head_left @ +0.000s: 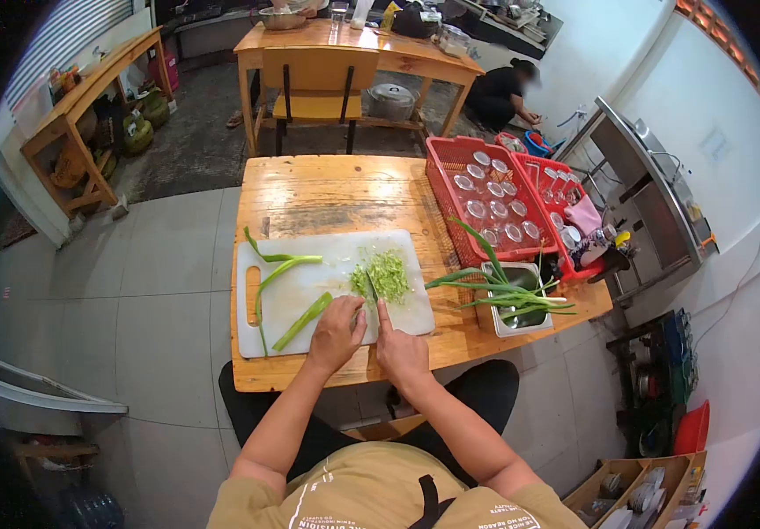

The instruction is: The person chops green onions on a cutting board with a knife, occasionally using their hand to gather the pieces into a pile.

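The room is bright with soft, even light. The white cutting board (309,273) shines a little. Shadows are faint. The picture bends at its edges, the corners are black, and far things look blurry.

The board (309,284) under the left hand (337,335) is white. Onions (290,262) beside it are green. The table (336,194) is orange-brown. Baskets (443,189) past the right hand (400,353) are red.

view: head | worn on head | faces forward-down | close above cutting board (327,257) | wide fisheye
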The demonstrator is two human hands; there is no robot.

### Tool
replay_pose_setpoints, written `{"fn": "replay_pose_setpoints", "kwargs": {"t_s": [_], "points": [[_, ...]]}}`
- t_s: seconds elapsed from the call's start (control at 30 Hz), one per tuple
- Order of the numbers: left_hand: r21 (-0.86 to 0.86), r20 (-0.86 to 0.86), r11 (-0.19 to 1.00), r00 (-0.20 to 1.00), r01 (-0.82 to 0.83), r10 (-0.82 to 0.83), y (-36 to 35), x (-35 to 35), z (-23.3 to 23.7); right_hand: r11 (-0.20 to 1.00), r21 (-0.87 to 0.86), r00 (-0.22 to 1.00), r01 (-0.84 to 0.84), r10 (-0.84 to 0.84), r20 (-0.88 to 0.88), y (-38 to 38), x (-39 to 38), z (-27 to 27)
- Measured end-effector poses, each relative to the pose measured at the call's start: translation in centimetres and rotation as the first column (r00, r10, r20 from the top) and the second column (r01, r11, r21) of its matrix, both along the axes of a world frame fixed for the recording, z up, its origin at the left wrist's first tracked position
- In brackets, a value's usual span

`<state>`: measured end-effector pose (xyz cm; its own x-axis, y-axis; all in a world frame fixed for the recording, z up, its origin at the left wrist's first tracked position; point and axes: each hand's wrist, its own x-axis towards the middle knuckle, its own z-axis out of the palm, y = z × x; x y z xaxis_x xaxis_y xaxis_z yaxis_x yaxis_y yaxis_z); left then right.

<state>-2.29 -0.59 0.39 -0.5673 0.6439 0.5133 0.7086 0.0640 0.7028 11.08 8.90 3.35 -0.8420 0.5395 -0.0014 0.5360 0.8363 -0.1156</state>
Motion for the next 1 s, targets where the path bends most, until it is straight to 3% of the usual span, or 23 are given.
{"fn": "replay_pose_setpoints", "kwargs": {"t_s": [0.3, 0.5, 0.6, 0.73, 0.83, 0.93, 1.0], "points": [[-0.013, 0.026, 1.000, 0.999, 0.020, -0.019, -0.2, -0.1, 0.1, 0.997, -0.072, 0.999, -0.013, 0.011, -0.037, 0.1, -0.2, 1.3], [-0.007, 0.034, 0.999, 0.999, 0.034, -0.034, -0.4, -0.1, 0.8, 0.998, -0.047, 0.998, -0.039, 0.041, 0.046, 1.3, -1.0, 0.0], [0.038, 0.018, 0.999, 1.000, 0.025, -0.025, -0.2, -0.2, 0.0, 0.998, -0.064, 0.999, -0.025, 0.022, -0.046, 0.8, -0.9, 1.2], [0.029, 0.061, 0.999, 0.997, 0.042, -0.044, -0.2, -0.3, 0.3, 0.997, 0.038, 0.995, -0.073, 0.075, -0.067, 1.3, -1.0, -1.2], [0.030, 0.040, 0.999, 0.998, 0.037, -0.038, -0.4, -0.2, 0.0, 0.999, -0.015, 0.998, -0.045, 0.046, 0.032, 1.7, -1.5, 0.6], [0.018, 0.078, 0.999, 0.996, 0.036, -0.037, -0.4, -0.3, 0.1, 0.997, -0.039, 0.995, -0.069, 0.066, -0.077, 1.0, -0.8, 0.5], [0.028, 0.050, 0.999, 0.998, 0.039, -0.040, -0.4, -0.3, 0.2, 0.989, 0.110, 0.989, -0.099, 0.110, -0.095, 0.5, -0.2, -1.6]]}}
